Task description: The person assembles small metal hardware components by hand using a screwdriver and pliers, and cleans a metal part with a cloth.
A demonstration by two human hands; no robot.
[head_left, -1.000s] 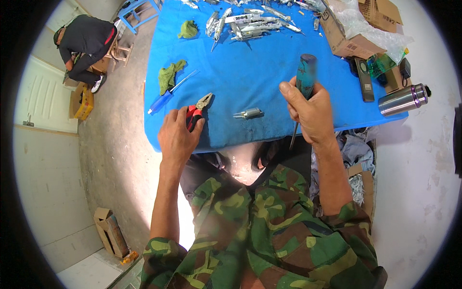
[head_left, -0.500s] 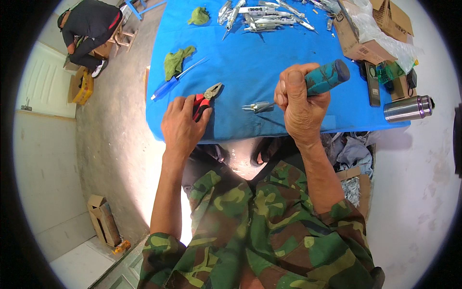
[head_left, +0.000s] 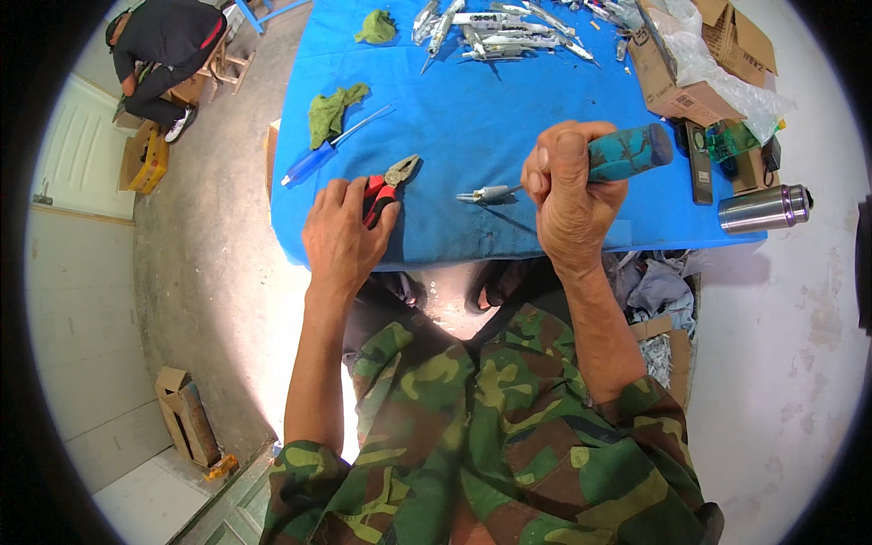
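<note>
My left hand (head_left: pixel 343 227) is closed round the red handles of a pair of pliers (head_left: pixel 401 171), whose jaws point away to the upper right. In my right hand (head_left: pixel 570 200) is a screwdriver with a teal, dark-patched handle (head_left: pixel 629 153); its short visible shaft points left. At the end of that shaft is a small silver and white part (head_left: pixel 486 194), just above the blue cloth. Whether the tip is inside the part or only touching it, I cannot tell. Left of the pliers lies a second screwdriver (head_left: pixel 311 163) with a blue handle.
Green rags (head_left: pixel 329 116) lie at the table's left. Several silver-white parts (head_left: pixel 509 36) are heaped at the far edge of the blue cloth (head_left: pixel 454 100). Cardboard boxes (head_left: pixel 668 77), a dark phone-like device (head_left: pixel 698 163) and a steel flask (head_left: pixel 765 209) stand right. Another person (head_left: pixel 168 45) sits far left.
My right hand and the screwdriver handle have shifted slightly right, and the handle lies a little flatter. The small part has turned slightly. My left hand stays on the pliers.
</note>
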